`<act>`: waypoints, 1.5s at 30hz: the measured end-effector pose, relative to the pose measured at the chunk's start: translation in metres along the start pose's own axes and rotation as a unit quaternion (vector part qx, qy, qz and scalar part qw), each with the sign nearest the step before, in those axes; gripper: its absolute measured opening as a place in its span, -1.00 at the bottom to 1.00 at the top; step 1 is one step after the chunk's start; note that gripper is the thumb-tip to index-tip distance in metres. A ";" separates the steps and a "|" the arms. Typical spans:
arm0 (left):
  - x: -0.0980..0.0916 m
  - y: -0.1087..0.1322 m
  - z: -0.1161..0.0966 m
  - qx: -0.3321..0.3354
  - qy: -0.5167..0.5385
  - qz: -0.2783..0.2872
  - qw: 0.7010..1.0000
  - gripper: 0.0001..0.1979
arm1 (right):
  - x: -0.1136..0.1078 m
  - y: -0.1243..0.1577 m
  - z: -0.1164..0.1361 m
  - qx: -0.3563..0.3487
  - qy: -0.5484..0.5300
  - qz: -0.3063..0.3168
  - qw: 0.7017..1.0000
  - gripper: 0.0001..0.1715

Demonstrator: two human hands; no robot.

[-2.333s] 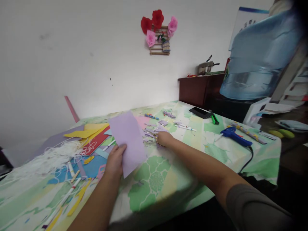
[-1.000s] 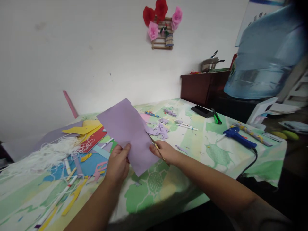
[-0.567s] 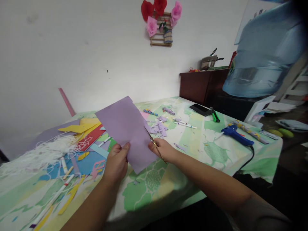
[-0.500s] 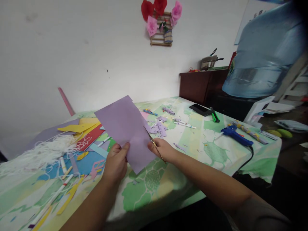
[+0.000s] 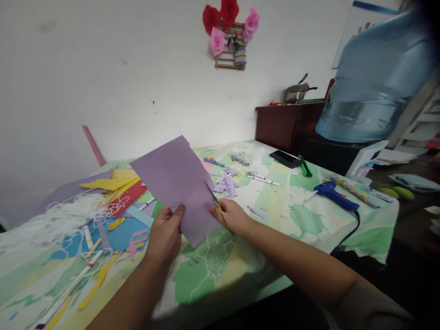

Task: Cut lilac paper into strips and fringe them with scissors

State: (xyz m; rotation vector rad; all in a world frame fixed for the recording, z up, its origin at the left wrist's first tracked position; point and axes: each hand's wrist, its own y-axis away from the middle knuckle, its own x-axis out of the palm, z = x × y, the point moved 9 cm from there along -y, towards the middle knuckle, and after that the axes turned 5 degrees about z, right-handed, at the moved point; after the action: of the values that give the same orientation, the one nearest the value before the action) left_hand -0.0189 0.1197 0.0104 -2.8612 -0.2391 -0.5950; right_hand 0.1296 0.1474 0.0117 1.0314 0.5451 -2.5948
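A sheet of purple paper [image 5: 172, 176] is held up above the table, tilted, with a small notch near its top corner. My left hand [image 5: 167, 231] pinches its lower left edge, thumb on the face turned to me. In my right hand [image 5: 232, 215] is a slim pair of scissors [image 5: 220, 208], gripped by its handles. The blades lie against the sheet's right edge, pointing up and left; whether they are parted is too fine to tell. Behind the sheet, fringed purple paper scraps [image 5: 227, 183] lie on the patterned tablecloth [image 5: 271, 215].
On the left are white string [image 5: 58, 217], coloured paper and a marker [image 5: 74, 284]. A blue glue gun [image 5: 335, 195], a green utility knife [image 5: 305, 168] and a phone [image 5: 284, 158] lie to the right. Beyond the table stands a water bottle [image 5: 371, 87].
The purple sheet has turned slightly, its upper left corner shifting left. The scissors have moved a little left with my right hand. Both hands keep their holds.
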 end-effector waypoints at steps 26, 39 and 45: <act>-0.002 0.003 -0.002 -0.009 0.004 -0.024 1.000 -0.83 | -0.002 0.004 -0.001 -0.001 -0.023 -0.026 0.999 -0.48; -0.003 0.009 -0.008 -0.027 -0.033 -0.047 0.998 -0.77 | 0.005 0.003 -0.006 0.025 -0.080 0.010 0.996 -0.51; -0.001 0.011 -0.009 -0.023 -0.041 -0.034 0.998 -0.76 | 0.001 0.005 -0.001 -0.002 -0.059 -0.004 0.998 -0.48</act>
State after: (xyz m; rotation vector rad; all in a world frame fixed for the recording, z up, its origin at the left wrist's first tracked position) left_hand -0.0216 0.1072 0.0164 -2.9358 -0.3424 -0.5012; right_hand 0.1315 0.1438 0.0093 0.8691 0.5258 -2.6405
